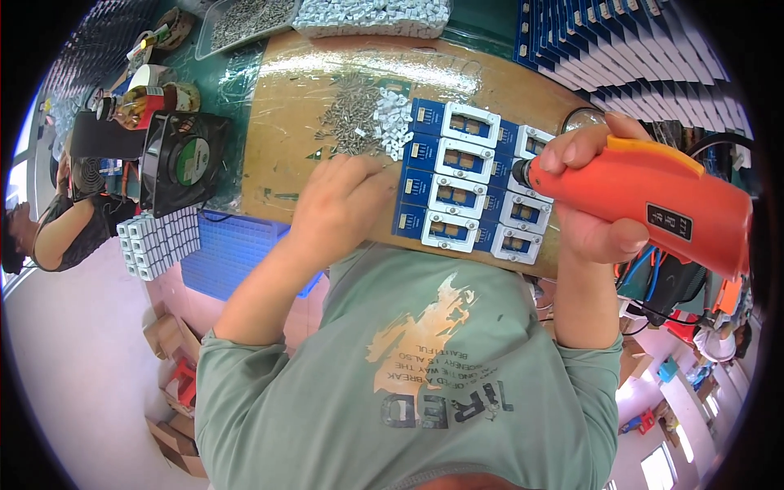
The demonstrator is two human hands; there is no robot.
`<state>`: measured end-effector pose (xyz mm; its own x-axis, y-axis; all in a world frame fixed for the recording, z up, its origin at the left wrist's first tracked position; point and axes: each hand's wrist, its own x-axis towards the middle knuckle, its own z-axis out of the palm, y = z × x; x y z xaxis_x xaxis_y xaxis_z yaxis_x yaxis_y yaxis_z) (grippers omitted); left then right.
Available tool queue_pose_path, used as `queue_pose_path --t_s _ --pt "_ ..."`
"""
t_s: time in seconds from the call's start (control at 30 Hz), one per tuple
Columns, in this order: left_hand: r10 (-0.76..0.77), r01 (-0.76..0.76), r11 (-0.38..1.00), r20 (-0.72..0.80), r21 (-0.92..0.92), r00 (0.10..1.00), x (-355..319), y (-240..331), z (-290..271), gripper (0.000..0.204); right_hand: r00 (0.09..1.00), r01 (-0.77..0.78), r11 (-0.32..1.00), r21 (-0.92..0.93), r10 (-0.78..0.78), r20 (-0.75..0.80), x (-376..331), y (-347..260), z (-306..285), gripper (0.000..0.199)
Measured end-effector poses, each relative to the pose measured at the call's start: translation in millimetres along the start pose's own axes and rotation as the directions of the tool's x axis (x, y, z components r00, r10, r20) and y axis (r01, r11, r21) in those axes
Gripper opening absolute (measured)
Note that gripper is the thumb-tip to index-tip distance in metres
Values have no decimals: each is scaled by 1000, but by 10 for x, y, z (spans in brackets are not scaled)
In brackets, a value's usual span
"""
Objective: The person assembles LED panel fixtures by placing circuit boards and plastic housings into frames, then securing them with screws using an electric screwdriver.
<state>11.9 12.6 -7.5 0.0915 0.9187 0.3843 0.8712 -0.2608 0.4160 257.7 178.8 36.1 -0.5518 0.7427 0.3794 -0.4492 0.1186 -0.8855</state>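
Orange plastic screwdriver [653,200] clenched in right hand [592,188]; left hand [343,204] fingers curled, grasp hidden, beside blue boards [425,175].

Orange electric screwdriver [653,196] with black label, blue circuit boards [425,151] carrying white housings, silver-grey screws [351,118], brown tabletop [302,106], blue ribbed tray [233,253], black fan [184,159] with green label

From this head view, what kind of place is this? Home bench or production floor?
Most likely a small electronics assembly workshop, not a home bench. The right hand grips an orange electric screwdriver over rows of blue circuit boards with white housings, beside a screw pile and stacked boards.
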Motion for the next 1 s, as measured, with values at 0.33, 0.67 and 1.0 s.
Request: queue_pose_path --t_s 0.33,0.67,1.0 --pt "-49 34 991 -116 -132 992 605 139 232 16 980 175 967 182 -188 56 395 -28 307 110" --pt "-55 43 997 -180 -70 982 637 128 406 16 958 135 970 203 -181 224 487 131 376 107" --pt "-45 35 998 -184 -58 982 665 115 419 14 993 -78 991 -109 87 78 416 -15 546 106"
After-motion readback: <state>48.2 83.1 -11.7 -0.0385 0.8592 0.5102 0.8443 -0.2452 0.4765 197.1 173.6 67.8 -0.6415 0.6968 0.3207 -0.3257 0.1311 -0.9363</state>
